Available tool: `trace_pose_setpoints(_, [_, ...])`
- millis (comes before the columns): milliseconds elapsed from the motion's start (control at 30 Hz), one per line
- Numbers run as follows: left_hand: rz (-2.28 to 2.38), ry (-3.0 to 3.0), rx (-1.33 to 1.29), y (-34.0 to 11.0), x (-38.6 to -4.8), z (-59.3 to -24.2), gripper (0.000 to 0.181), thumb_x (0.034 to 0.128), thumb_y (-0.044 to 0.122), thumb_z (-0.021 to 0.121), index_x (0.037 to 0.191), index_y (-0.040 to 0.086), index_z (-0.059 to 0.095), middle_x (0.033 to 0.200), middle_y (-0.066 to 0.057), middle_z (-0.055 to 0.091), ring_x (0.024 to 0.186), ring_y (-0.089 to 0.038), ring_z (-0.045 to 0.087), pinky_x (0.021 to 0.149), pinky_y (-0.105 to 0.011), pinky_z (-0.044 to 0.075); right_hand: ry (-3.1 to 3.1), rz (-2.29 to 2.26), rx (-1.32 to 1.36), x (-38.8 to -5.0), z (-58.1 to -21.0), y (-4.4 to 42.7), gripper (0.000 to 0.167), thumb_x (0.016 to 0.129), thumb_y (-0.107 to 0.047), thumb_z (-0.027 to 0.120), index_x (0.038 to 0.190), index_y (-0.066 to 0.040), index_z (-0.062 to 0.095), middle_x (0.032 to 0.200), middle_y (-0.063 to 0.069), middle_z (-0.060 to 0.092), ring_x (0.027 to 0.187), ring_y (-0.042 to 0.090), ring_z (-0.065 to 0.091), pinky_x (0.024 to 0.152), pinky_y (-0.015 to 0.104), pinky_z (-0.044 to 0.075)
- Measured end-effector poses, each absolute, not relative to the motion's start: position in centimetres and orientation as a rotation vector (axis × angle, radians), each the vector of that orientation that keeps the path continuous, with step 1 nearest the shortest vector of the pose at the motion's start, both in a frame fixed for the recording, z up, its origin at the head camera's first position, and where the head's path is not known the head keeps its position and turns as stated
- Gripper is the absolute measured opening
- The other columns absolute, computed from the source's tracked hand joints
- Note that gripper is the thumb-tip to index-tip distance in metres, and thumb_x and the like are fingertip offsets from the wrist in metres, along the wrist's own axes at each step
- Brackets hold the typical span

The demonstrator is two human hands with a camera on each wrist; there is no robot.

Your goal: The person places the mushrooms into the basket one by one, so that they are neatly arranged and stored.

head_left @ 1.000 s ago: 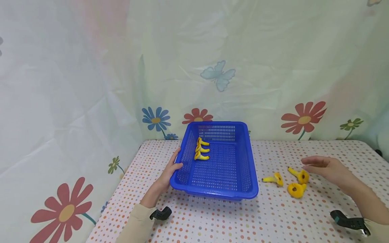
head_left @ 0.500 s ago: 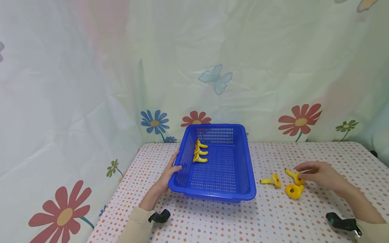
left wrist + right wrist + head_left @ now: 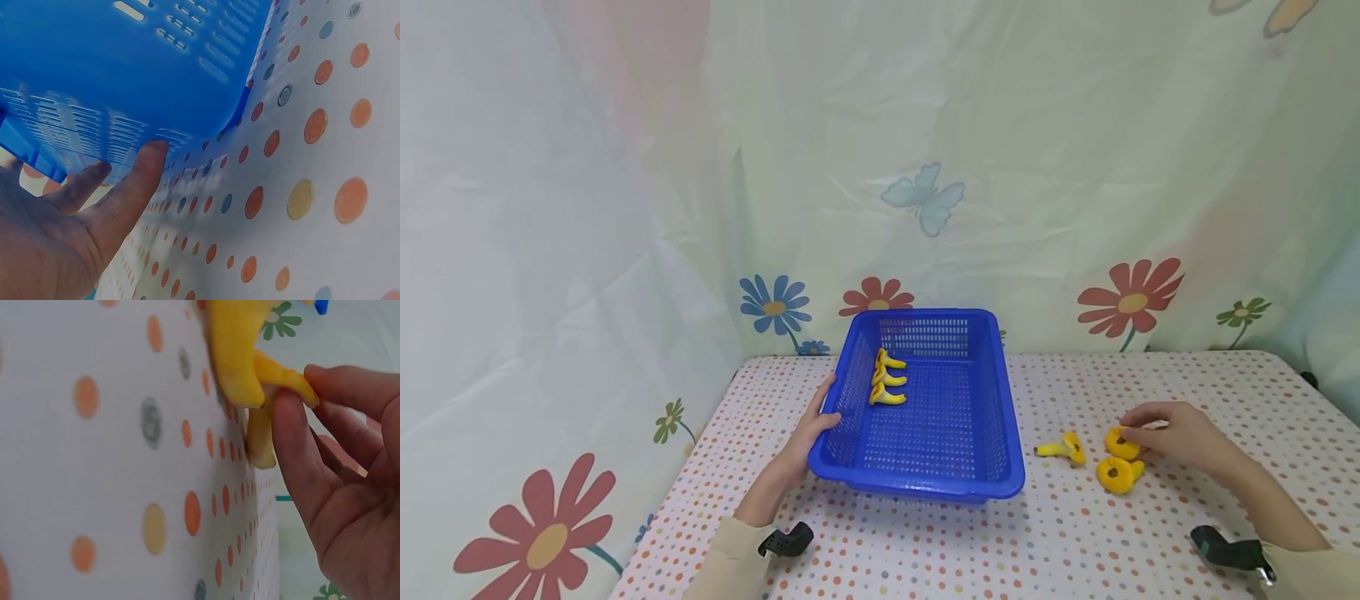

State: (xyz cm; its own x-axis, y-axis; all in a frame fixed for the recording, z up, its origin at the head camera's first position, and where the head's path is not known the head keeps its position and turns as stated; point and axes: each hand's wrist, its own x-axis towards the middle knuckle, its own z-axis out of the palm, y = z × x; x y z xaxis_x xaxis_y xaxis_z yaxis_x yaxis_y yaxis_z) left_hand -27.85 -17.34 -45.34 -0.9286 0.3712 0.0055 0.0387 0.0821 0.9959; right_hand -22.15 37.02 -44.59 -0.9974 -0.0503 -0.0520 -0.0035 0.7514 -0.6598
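Observation:
A blue plastic basket [image 3: 917, 482] with slotted walls stands on the table. My left hand [image 3: 797, 442] holds its left side, thumb over the rim and the other fingers along the outer wall. Three yellow mushrooms [image 3: 889, 379] lie in a row by the basket's left wall. On the right, my right hand [image 3: 1183, 437] pinches a yellow mushroom [image 3: 1122, 443] between thumb and index finger; the right wrist view shows the fingertips [image 3: 290, 409] on it. Two more mushrooms lie beside it: one in front [image 3: 1116, 475] and one to the left [image 3: 1060, 448].
A white cloth with coloured dots [image 3: 925, 550] covers the table. Behind it hangs a pale curtain [image 3: 1022, 200] printed with flowers and a butterfly. Black straps with small devices [image 3: 786, 540] sit on both wrists.
My right hand has come down and left onto the farther mushroom and pinches it. That mushroom has turned, so its stem no longer shows in the head view. My left hand stays on the basket.

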Motion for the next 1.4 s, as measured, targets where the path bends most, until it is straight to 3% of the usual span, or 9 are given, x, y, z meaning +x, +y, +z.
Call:
trace_pose_setpoints(167, [1.915, 2.118, 0.439, -17.6, -27.9, -45.5, 0.077, 0.1020, 0.024, 0.043, 0.170, 0.025, 0.005, 0.173, -0.021, 0.003, 0.151, -0.053, 0.024, 0.116, -0.067, 0.030, 2.676, -1.159, -0.156, -21.9, -44.5, 37.9, 0.048, 0.098, -0.016, 0.071, 0.135, 0.011, 0.059, 0.131, 0.031, 0.061, 0.110, 0.036, 0.064, 0.084, 0.047, 0.060])
trace_pose_setpoints(267, [1.923, 2.115, 0.426, -17.6, -28.0, -45.6, 0.077, 0.1019, 0.025, 0.043, 0.170, 0.026, 0.006, 0.174, -0.020, 0.003, 0.151, -0.052, 0.024, 0.117, -0.067, 0.030, 2.580, -1.189, -0.227, -21.8, -44.2, 38.1, 0.052, 0.095, -0.008, 0.069, 0.140, 0.013, 0.054, 0.135, 0.032, 0.059, 0.116, 0.040, 0.061, 0.087, 0.048, 0.059])
trace_pose_setpoints(433, [1.937, 2.109, 0.426, -17.6, -27.9, -45.7, 0.078, 0.1013, 0.025, 0.045, 0.170, 0.026, 0.007, 0.174, -0.019, 0.003, 0.151, -0.052, 0.025, 0.117, -0.067, 0.030, 2.629, -1.125, -0.269, -21.9, -43.9, 37.4, 0.054, 0.091, -0.004, 0.074, 0.137, 0.015, 0.055, 0.127, 0.029, 0.064, 0.109, 0.035, 0.063, 0.081, 0.038, 0.058])
trace_pose_setpoints(667, [1.934, 2.106, 0.405, -17.6, -27.7, -45.5, 0.078, 0.1018, 0.026, 0.045, 0.170, 0.026, 0.006, 0.174, -0.018, 0.001, 0.153, -0.052, 0.020, 0.118, -0.068, 0.027, 2.784, -0.951, -0.283, -21.9, -43.8, 37.0, 0.053, 0.087, -0.012, 0.083, 0.132, 0.009, 0.064, 0.116, 0.018, 0.068, 0.095, 0.025, 0.058, 0.070, 0.028, 0.051])
trace_pose_setpoints(967, [1.911, 2.112, 0.414, -17.5, -27.4, -45.5, 0.079, 0.1029, 0.028, 0.047, 0.170, 0.024, 0.005, 0.174, -0.019, 0.000, 0.153, -0.053, 0.019, 0.118, -0.068, 0.026, 2.775, -0.985, -0.226, -21.5, -44.5, 37.3, 0.050, 0.086, -0.014, 0.085, 0.128, 0.006, 0.068, 0.111, 0.012, 0.066, 0.093, 0.026, 0.052, 0.071, 0.035, 0.045])
trace_pose_setpoints(1200, [1.945, 2.100, 0.420, -17.6, -27.6, -45.5, 0.077, 0.1040, 0.028, 0.046, 0.170, 0.028, 0.006, 0.175, -0.015, 0.001, 0.154, -0.049, 0.018, 0.119, -0.068, 0.024, 2.770, -1.064, -0.255, -21.2, -44.5, 37.4, 0.053, 0.087, -0.011, 0.082, 0.134, 0.008, 0.064, 0.102, 0.008, 0.063, 0.082, 0.021, 0.049, 0.065, 0.028, 0.043])
trace_pose_setpoints(1400, [1.936, 2.103, 0.422, -17.6, -27.6, -45.6, 0.077, 0.1045, 0.027, 0.044, 0.170, 0.026, 0.004, 0.175, -0.015, 0.000, 0.154, -0.049, 0.019, 0.118, -0.066, 0.028, 2.805, -1.107, -0.269, -21.1, -44.9, 37.2, 0.043, 0.089, -0.008, 0.080, 0.128, 0.009, 0.067, 0.101, 0.008, 0.066, 0.077, 0.017, 0.052, 0.064, 0.025, 0.048])
